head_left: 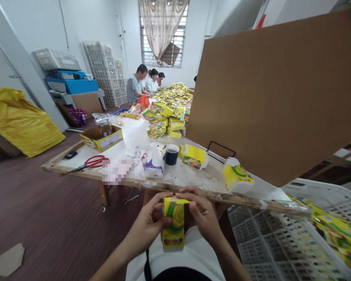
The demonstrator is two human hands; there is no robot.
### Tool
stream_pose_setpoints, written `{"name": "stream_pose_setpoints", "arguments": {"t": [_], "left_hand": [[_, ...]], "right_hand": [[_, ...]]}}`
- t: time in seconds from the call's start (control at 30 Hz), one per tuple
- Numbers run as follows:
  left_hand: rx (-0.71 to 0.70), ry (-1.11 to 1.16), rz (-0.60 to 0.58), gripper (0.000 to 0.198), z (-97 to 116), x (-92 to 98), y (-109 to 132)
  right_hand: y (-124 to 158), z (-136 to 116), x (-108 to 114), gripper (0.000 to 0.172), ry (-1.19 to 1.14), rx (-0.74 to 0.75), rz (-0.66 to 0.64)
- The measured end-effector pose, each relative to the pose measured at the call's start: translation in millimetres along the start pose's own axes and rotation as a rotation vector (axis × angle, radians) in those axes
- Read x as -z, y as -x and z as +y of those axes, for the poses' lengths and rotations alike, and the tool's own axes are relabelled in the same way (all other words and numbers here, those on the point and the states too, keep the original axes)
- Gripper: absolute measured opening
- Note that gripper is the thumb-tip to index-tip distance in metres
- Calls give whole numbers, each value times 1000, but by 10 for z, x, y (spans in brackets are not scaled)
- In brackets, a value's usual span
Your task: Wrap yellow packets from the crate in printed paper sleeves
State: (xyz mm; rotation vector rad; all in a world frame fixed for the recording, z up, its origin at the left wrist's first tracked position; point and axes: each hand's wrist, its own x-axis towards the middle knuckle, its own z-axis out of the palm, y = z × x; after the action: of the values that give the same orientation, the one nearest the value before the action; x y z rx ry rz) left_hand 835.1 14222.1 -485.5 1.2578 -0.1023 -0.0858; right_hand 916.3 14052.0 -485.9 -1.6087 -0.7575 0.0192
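Note:
A small yellow carton [175, 226] with a green swirl print is held upright over my lap, just in front of the table edge. My left hand [153, 218] grips its left side, thumb across the printed face and fingers behind. At the carton's upper right, my right hand [200, 208] has its fingers bent over the top edge and a yellow flap. What lies inside the carton is hidden. Beyond my hands on the table, a dark mug [171, 155] stands between a white and purple tissue pack [153, 166] and a yellow carton lying down [193, 157].
Red-handled scissors [96, 161] and an open yellow box [102, 138] lie at left. Another yellow carton [236, 177] sits near the right edge. A large cardboard sheet [269, 97] blocks the right side. Below it stands a white crate [269, 249] with cartons. Several people work beyond stacked packs [158, 125].

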Motion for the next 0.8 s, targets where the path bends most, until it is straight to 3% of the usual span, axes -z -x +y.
{"name": "stream_pose_setpoints", "arguments": {"t": [0.1, 0.2, 0.33, 0.47, 0.53, 0.67, 0.8], "left_hand": [[5, -99, 70, 51, -5, 10, 8], [15, -155, 29, 50, 9, -5, 23], [19, -138, -7, 51, 26, 4, 17], [-12, 26, 33, 53, 26, 35, -7], [-2, 60, 45, 54, 28, 31, -14], [15, 45, 58, 53, 34, -12, -12], [-5, -38, 163, 38, 38, -35, 12]], "right_hand": [[-18, -64, 31, 35, -82, -210, -102], [-23, -110, -27, 38, -146, -405, -207], [-16, -73, -167, 30, 50, -386, -133], [10, -5, -224, 43, 149, -317, -67], [25, 15, -198, 45, 133, -296, -39], [23, 8, -248, 28, 22, -240, 89], [-5, -37, -395, 22, -157, -261, 58]]}}
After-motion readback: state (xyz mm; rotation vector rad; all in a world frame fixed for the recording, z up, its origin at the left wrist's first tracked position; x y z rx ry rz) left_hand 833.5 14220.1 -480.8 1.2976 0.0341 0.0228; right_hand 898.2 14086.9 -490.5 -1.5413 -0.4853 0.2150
